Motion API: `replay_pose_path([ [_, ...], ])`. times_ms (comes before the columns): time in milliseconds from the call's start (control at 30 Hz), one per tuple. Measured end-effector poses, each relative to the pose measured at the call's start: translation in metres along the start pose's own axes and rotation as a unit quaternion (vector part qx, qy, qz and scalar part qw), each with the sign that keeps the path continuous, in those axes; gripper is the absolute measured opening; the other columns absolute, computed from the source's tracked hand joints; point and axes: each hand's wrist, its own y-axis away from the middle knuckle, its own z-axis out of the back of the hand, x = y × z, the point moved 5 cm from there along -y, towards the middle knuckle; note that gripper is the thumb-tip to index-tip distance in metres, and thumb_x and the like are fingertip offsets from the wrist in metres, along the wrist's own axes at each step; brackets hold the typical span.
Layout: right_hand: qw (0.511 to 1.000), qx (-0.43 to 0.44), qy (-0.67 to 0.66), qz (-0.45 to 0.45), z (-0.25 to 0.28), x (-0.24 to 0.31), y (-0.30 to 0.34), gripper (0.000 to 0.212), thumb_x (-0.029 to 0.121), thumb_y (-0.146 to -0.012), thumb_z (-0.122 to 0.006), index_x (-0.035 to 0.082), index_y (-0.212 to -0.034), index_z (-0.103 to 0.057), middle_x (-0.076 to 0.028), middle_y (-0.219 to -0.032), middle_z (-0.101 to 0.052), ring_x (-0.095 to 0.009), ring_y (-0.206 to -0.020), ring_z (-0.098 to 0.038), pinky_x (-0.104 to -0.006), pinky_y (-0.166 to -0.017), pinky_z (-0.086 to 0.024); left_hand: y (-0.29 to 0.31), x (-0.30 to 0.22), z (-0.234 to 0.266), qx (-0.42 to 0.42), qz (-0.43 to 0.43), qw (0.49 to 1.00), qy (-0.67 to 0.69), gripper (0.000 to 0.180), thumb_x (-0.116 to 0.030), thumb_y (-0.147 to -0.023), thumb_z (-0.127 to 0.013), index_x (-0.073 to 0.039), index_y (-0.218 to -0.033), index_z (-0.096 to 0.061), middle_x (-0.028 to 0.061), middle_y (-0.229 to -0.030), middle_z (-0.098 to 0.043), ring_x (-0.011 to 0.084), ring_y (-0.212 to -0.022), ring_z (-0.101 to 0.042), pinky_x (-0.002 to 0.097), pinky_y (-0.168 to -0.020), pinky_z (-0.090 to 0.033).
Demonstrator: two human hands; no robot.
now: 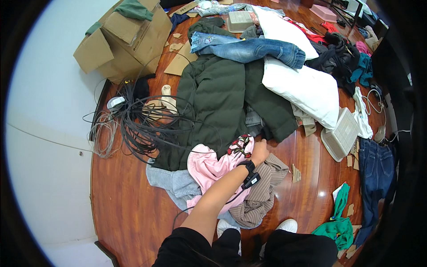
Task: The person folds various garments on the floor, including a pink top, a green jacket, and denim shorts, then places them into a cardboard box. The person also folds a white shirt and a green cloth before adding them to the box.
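My left hand (259,153) reaches in from the lower left, its wrist banded with a black strap and a small device (251,178). Its curled fingers are at the right edge of a pink garment (207,164) with red flower embroidery (240,146), closed on the cloth; the fingertips are hidden. Beneath the pink garment lie a brown striped garment (260,196) and a light grey-blue garment (171,181). Just beyond spreads a dark green padded jacket (213,98). My right hand is out of view.
A tangle of black cable (142,120) lies left of the jacket, near an opened cardboard box (133,44). White pillows (302,89), jeans (253,50) and a beige plastic basket (341,134) are beyond and right. Green cloth (336,231) and dark jeans (376,173) lie at right.
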Motion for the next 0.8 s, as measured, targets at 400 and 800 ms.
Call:
replay_pose_path([
  [400,1.0,0.001,-0.011,0.027,-0.015,0.018,-0.012,0.037,0.018,-0.076,-0.058,-0.004,-0.106,-0.061,-0.016,-0.089,-0.066,-0.028,-0.072,-0.064,-0.0381,-0.072,-0.052,0.002,0.001,0.002,0.003,0.004,1.0,0.009,0.007,-0.003,-0.071,-0.055,0.0,-0.077,-0.051,0.0235,-0.067,-0.06,0.0424,-0.069,-0.061,0.053,-0.065,-0.046],
  [800,0.988,-0.142,-0.013,0.052,0.075,0.024,0.083,0.036,0.02,-0.079,-0.058,-0.003,-0.106,-0.06,-0.017,-0.088,-0.066,-0.029,-0.073,-0.064,-0.0389,-0.071,-0.052,0.002,0.005,0.002,0.033,0.033,0.999,0.004,0.006,-0.008,-0.073,-0.056,-0.004,-0.075,-0.051,0.0224,-0.07,-0.06,0.0425,-0.072,-0.06,0.052,-0.065,-0.045],
])
